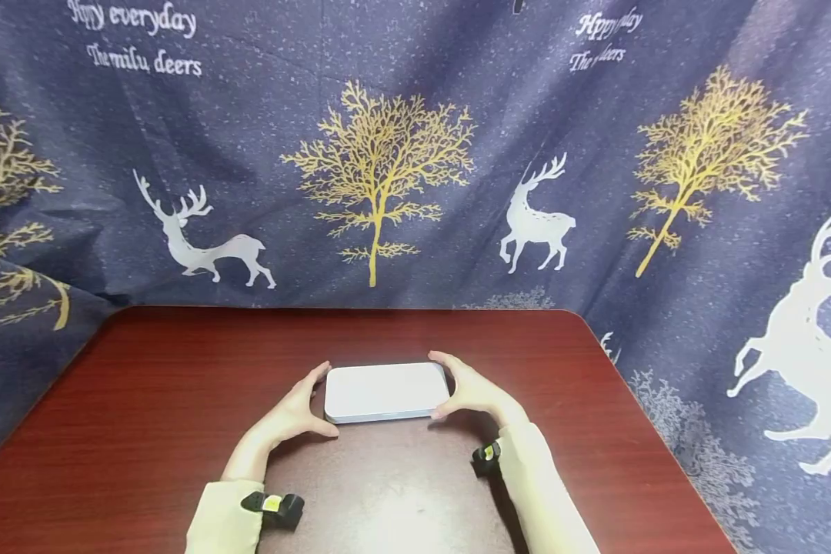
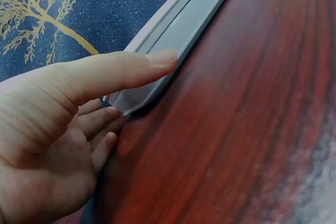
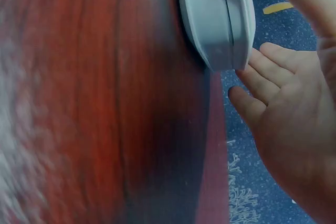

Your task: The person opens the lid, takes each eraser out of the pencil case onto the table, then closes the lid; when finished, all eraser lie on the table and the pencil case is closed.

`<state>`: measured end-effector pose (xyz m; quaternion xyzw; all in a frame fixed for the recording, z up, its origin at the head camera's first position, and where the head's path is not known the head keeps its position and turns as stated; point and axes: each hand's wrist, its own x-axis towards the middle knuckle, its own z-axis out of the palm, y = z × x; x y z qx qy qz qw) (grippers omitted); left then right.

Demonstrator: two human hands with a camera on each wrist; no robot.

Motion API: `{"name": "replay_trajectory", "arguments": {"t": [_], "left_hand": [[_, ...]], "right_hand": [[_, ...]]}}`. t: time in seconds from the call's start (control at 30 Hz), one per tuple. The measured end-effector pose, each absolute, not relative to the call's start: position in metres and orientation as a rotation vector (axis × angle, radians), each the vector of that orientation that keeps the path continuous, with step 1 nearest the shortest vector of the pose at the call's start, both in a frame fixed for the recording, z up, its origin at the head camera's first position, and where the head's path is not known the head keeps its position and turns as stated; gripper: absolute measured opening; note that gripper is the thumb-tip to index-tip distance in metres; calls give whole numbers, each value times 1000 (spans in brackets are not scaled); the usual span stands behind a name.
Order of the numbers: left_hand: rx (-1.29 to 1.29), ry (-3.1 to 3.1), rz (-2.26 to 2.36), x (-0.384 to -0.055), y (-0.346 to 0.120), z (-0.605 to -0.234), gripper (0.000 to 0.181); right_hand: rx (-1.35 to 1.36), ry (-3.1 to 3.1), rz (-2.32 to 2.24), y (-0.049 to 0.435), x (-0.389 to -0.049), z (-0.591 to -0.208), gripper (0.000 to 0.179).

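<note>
A white flat case [image 1: 386, 391] with rounded corners and a pale grey side lies on the table, its long side across my view. Around its left end my left hand [image 1: 292, 409] is spread, thumb in front and fingers toward the back corner, with a gap at the palm. My right hand [image 1: 476, 391] frames the right end likewise, its thumb by the front edge. In the left wrist view the case's grey side [image 2: 173, 30] shows a long groove and a small raised tab. The right wrist view shows relaxed fingers [image 3: 268, 74] beside the case's rounded end [image 3: 223, 30]; contact is unclear.
The reddish-brown wooden table [image 1: 180, 369] has rounded far corners and a bright glare near the front. Behind it hangs a dark blue cloth [image 1: 429, 46] printed with white deer and yellow trees. Each cuff carries a black wrist strap [image 1: 277, 505].
</note>
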<state>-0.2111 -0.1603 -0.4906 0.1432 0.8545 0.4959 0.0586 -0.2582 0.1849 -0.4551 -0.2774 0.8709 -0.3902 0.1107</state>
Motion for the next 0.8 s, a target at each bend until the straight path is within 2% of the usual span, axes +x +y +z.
{"name": "replay_trajectory", "arguments": {"t": [0.37,0.8], "left_hand": [[356,2602,1471,-214,-157,-495,119],[385,2671,1410,-216,-155,-498,117]], "right_hand": [[-856,2607,-1087,185,-261,-464,102],[-884,2656,-1068,183,-260,-462,97]]}}
